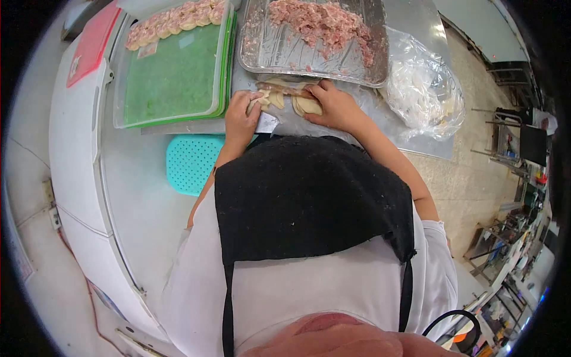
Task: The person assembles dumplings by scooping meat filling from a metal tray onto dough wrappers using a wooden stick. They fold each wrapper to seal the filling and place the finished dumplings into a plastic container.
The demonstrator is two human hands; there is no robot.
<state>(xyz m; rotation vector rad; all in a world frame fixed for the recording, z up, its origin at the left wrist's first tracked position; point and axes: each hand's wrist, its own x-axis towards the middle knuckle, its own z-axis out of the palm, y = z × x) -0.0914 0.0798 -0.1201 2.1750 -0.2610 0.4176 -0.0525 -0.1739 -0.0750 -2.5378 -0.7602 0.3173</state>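
Pale round dough wrappers (306,106) lie on the metal table just in front of the metal tray (315,75), which holds minced meat (324,27). My right hand (334,106) has its fingers closed on the wrappers at their right side. My left hand (242,116) is closed around a piece of dough (259,102) at the left, its fingertips partly hidden. Between the hands are more dough pieces (276,98) and a brownish stick-like tool (285,89), close to the right fingertips.
To the left, a green-based plastic tray (178,77) bears rows of filled dumplings (178,18). A turquoise perforated basket (193,163) sits below it. Clear plastic bags (419,89) lie at the right. A red board (94,44) is at the far left.
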